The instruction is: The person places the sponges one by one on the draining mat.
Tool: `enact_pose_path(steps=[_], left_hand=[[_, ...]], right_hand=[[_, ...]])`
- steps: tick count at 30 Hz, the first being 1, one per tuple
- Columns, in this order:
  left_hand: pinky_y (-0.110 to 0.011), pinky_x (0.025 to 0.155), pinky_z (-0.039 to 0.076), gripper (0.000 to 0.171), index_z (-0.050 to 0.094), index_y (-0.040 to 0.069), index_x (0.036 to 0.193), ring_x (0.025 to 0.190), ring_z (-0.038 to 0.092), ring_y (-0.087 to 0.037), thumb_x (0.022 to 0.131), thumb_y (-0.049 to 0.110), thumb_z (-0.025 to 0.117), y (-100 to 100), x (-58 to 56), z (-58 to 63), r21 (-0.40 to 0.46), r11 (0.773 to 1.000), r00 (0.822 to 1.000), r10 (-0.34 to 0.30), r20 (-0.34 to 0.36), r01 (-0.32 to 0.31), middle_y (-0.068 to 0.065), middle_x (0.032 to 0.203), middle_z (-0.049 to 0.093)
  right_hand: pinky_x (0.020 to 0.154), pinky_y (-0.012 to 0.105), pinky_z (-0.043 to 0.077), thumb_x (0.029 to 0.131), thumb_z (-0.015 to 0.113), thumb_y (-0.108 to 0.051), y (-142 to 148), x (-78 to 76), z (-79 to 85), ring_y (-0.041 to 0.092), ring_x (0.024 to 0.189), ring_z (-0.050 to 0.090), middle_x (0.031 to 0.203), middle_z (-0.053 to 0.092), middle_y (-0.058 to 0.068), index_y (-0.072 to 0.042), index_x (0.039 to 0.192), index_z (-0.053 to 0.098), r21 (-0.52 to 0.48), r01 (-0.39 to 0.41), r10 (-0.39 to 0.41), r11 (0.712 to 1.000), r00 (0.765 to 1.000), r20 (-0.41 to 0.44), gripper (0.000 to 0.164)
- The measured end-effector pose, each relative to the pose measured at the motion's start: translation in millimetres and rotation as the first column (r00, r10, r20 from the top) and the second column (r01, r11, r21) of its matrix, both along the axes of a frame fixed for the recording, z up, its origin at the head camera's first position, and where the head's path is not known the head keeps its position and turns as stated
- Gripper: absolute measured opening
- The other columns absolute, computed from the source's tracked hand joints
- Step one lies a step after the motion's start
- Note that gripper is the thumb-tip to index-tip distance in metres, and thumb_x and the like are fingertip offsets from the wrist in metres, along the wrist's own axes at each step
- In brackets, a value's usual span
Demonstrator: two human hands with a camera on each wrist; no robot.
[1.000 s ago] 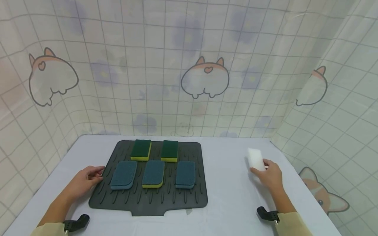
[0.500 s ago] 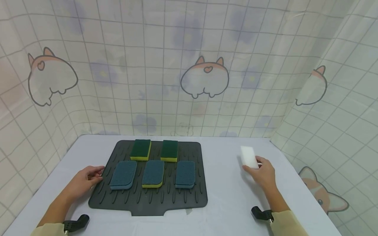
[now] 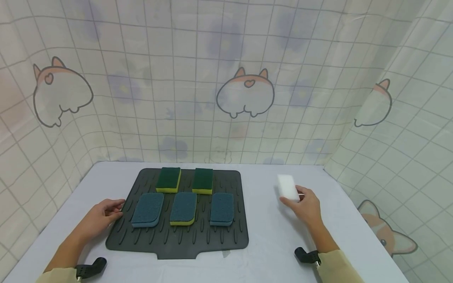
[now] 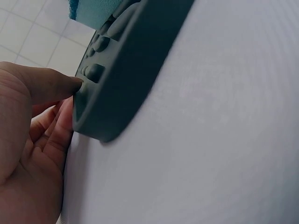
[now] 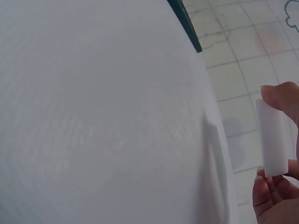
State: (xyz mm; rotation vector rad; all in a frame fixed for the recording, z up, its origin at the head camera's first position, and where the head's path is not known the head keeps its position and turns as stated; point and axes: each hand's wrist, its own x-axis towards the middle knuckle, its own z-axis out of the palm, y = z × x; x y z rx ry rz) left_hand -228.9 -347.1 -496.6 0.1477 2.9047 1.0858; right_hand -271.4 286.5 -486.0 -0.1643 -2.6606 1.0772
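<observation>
My right hand (image 3: 306, 205) pinches a white sponge block (image 3: 288, 188) between thumb and fingers, to the right of the mat. In the right wrist view the white block (image 5: 272, 137) shows its narrow side, gripped at both ends above the table. My left hand (image 3: 100, 218) holds the left edge of a dark grey ribbed rubber mat (image 3: 177, 248). The left wrist view has the thumb (image 4: 56, 86) on the mat's raised rim and the fingers against its outer side. On the mat lie two green-and-yellow sponges (image 3: 203, 180) behind three blue-topped sponges (image 3: 221, 209).
A white-covered table (image 3: 263, 236) carries the mat. Behind and beside it hangs a gridded curtain (image 3: 191, 86) with cartoon corgis. Each wrist wears a black camera mount (image 3: 307, 256).
My right hand has moved left with the white sponge, nearer to the mat. The left hand, the mat and the sponges on it stay in place.
</observation>
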Motion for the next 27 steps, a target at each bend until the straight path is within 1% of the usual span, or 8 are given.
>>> enact_pose_path(steps=[4, 5, 10, 15, 18, 23, 27], left_hand=[[-0.041, 0.086, 0.051, 0.054, 0.043, -0.002, 0.137, 0.113, 0.054, -0.034, 0.093, 0.024, 0.059, -0.4, 0.3, -2.1, 0.031, 1.000, 1.000, -0.001, -0.005, 0.002, -0.023, 0.131, 0.049], [-0.041, 0.086, 0.051, 0.053, 0.043, -0.002, 0.137, 0.113, 0.054, -0.035, 0.093, 0.023, 0.059, -0.4, 0.4, -2.3, 0.033, 0.999, 1.000, -0.002, -0.005, 0.002, -0.023, 0.130, 0.049], [-0.038, 0.082, 0.051, 0.051, 0.044, -0.002, 0.136, 0.110, 0.055, -0.032, 0.093, 0.021, 0.059, 0.3, 1.2, -0.9, 0.024, 1.000, 1.000, -0.003, -0.009, 0.003, -0.021, 0.126, 0.052], [-0.029, 0.077, 0.050, 0.052, 0.046, 0.000, 0.135, 0.102, 0.055, -0.022, 0.092, 0.024, 0.061, -1.1, 0.1, 0.2, 0.025, 1.000, 1.000, -0.008, -0.013, 0.009, -0.016, 0.120, 0.055], [-0.025, 0.074, 0.050, 0.053, 0.046, 0.001, 0.136, 0.100, 0.055, -0.019, 0.091, 0.025, 0.062, -2.3, -0.4, 0.0, 0.030, 0.999, 1.000, -0.012, -0.010, 0.012, -0.014, 0.118, 0.055], [-0.022, 0.074, 0.049, 0.053, 0.046, 0.001, 0.135, 0.101, 0.056, -0.019, 0.090, 0.024, 0.063, -2.7, -1.0, -0.6, 0.031, 0.999, 1.000, -0.010, -0.010, 0.010, -0.016, 0.121, 0.055], [-0.025, 0.074, 0.050, 0.052, 0.047, 0.000, 0.135, 0.101, 0.056, -0.022, 0.090, 0.020, 0.064, -1.9, -2.0, -1.8, 0.025, 1.000, 1.000, -0.001, -0.014, 0.001, -0.015, 0.120, 0.054]], right_hand=[[0.074, 0.034, 0.048, 0.066, 0.077, -0.059, -7.4, -3.8, -2.4, 0.027, 0.100, 0.057, 0.118, 0.056, 0.011, -0.009, 0.129, 0.053, -0.024, -0.030, 0.031, 0.999, 0.999, 0.008, 0.084], [0.074, 0.034, 0.048, 0.066, 0.077, -0.059, -9.6, -4.5, -2.7, 0.027, 0.100, 0.057, 0.118, 0.056, 0.011, -0.009, 0.129, 0.053, -0.026, -0.035, 0.035, 0.999, 0.999, 0.009, 0.084], [0.076, 0.037, 0.049, 0.065, 0.077, -0.060, -21.5, -7.1, -2.6, 0.026, 0.099, 0.058, 0.117, 0.057, 0.010, -0.009, 0.129, 0.053, -0.027, -0.054, 0.055, 0.998, 0.998, 0.017, 0.085], [0.074, 0.035, 0.050, 0.064, 0.077, -0.062, -34.0, -9.9, -1.1, 0.025, 0.098, 0.057, 0.116, 0.057, 0.009, -0.010, 0.130, 0.052, -0.043, -0.064, 0.066, 0.997, 0.997, 0.037, 0.087], [0.074, 0.034, 0.050, 0.063, 0.077, -0.061, -42.0, -12.4, -0.6, 0.024, 0.097, 0.057, 0.114, 0.058, 0.009, -0.010, 0.130, 0.052, -0.056, -0.075, 0.077, 0.996, 0.996, 0.041, 0.087], [0.072, 0.032, 0.049, 0.062, 0.079, -0.060, -53.3, -17.0, -0.9, 0.022, 0.094, 0.058, 0.112, 0.059, 0.007, -0.012, 0.127, 0.054, -0.065, -0.088, 0.090, 0.994, 0.995, 0.037, 0.084], [0.070, 0.030, 0.049, 0.063, 0.080, -0.056, -59.4, -20.2, -1.6, 0.021, 0.091, 0.058, 0.111, 0.059, 0.007, -0.012, 0.125, 0.056, -0.070, -0.106, 0.109, 0.992, 0.994, 0.033, 0.080]])
